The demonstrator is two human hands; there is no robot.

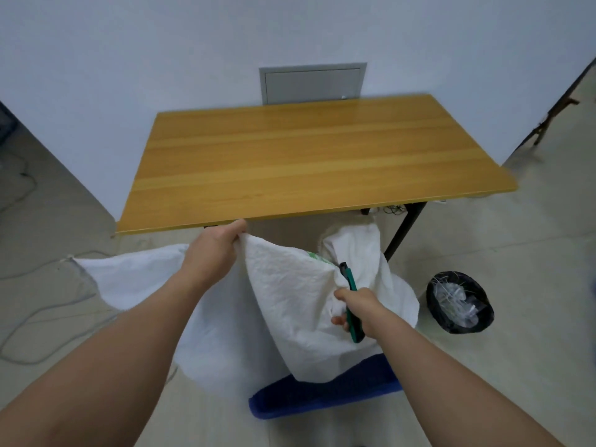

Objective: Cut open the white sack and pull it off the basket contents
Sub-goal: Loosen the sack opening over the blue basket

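The crumpled white woven-plastic sack [290, 301] sits on the floor just in front of the person, draped over a blue plastic basket [322, 395] whose near rim shows below the cloth. Basket contents are hidden; only a bit of green print shows at the sack's opening.

Left hand [214, 250] is up and fwd, fingers curled round a pinched corner of the sack, lifting it into a peak right at the near edge of the tan wooden table [306, 156]. Right hand [358, 304] is lower and closer to the body, fist wrapped round a green-handled utility knife [350, 298], dark tip pointing up and away, lying against the sack's right fold. Can't tell if the blade is out or already in the cloth.

Key relation: the taut sheet runs diagonally from the L-hand peak (upper left) down toward the basket rim (lower right), w/ the knife at its right edge, about midway along. Knife axis lies roughly parallel to that edge. So R hand is the nearer one to the cut line; L hand only supplies tension. Probably the cut has to travel along the stretched fold, away from the L hand's fingers.

A second white sack [129, 279] lies flat on the floor to the left. A black-lined waste bin [459, 301] stands to the right, well apart.
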